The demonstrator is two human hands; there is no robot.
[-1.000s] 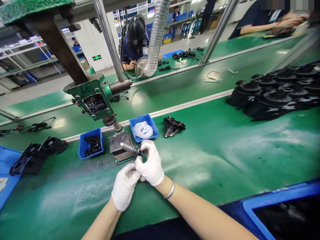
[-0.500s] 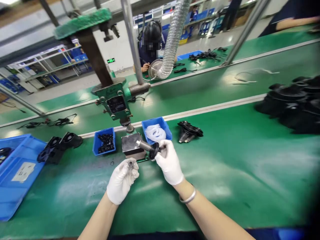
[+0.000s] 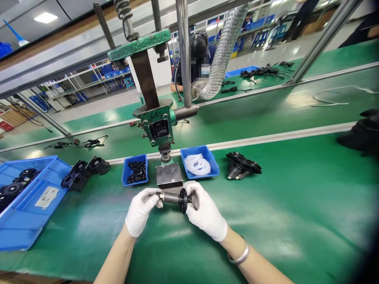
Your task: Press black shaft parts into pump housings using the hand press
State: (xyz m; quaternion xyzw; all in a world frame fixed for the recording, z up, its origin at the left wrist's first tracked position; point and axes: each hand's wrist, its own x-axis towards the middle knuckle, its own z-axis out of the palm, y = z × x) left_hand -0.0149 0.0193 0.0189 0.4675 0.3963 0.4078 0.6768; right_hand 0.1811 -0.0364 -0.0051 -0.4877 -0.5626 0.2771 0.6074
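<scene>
green bench: long worktop (image 3: 281,232), everything sits on it, both gloved hands are up over it
green press: stands at the back of the bench (image 3: 156,126), looks like "65-" painted on its body, and the dark plate below that has writing too small to read
big blue bin: far left (image 3: 17,230), black round parts inside, white label (image 3: 46,196) with marks i can't make out, no brand spotted
little blue trays: one with black bits (image 3: 125,172), one with white loops (image 3: 211,158), either side of the metal block (image 3: 169,175)
right hand: snug hold (image 3: 204,211) round the disc end of the shaft piece
left hand: narrow pinch (image 3: 139,213) on the tip end
shaft piece: lies sideways between the hands (image 3: 171,198), in front of the block
just changed: left hand was apart with a small ring, now it's at the tip, so both hands are on one piece
small ring: can't tell if it's in the pinch
</scene>
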